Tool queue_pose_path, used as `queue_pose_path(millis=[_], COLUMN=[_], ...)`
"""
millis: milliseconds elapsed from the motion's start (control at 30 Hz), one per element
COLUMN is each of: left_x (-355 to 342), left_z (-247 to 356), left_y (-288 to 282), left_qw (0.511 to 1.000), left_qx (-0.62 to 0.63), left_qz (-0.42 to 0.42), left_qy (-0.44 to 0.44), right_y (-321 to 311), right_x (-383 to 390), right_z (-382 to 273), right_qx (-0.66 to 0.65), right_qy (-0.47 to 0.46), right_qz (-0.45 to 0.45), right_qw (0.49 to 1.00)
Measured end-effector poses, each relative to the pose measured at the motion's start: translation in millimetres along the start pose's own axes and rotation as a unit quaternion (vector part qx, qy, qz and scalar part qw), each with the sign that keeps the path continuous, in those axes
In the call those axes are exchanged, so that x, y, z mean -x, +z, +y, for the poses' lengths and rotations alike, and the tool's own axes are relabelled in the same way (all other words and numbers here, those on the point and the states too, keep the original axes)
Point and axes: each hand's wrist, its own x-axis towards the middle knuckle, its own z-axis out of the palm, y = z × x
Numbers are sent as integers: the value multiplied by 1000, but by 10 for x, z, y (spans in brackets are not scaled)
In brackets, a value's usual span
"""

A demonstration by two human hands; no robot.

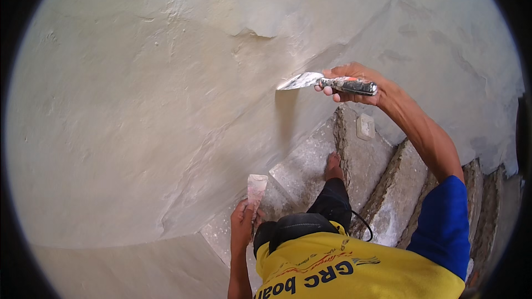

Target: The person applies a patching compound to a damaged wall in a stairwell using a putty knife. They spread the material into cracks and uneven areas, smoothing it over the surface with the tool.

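My right hand [357,80] is closed round the black and red handle of a putty knife [302,81], out in front and to the right. Its splattered metal blade points left, with the tip at or very near the plastered wall [138,105]; whether it touches I cannot tell. Below the blade a soft shadow falls on the wall. Low at my waist, my left hand [243,220] grips a second scraper [256,188], held upright. That one has a broad, flat blade smeared whitish pink, and its handle is mostly hidden by my fingers.
Rough concrete steps [402,188] with crumbly edges run along the right. A small whitish rectangular block [366,126] lies on one step, close to the wall. My bare foot [333,167] stands on a dusty step. The wall shows ridges and a chipped patch [255,36].
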Motion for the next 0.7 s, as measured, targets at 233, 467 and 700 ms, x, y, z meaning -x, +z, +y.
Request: queue_pose_path(millis=[233,467,700], left_x=[-86,7,27], left_z=[-220,-42,-27], left_y=[-40,37,-4], left_qw=[1000,1000,999], left_qx=[27,14,-25], left_qz=[-13,-2,1], left_qy=[-6,-13,-26], right_y=[0,-179,-403], right_x=[70,406,-86], right_z=[-138,32,599], right_qx=[3,104,52], right_qy=[-26,-146,-29], right_qz=[-17,56,76], right_qw=[1000,982,995])
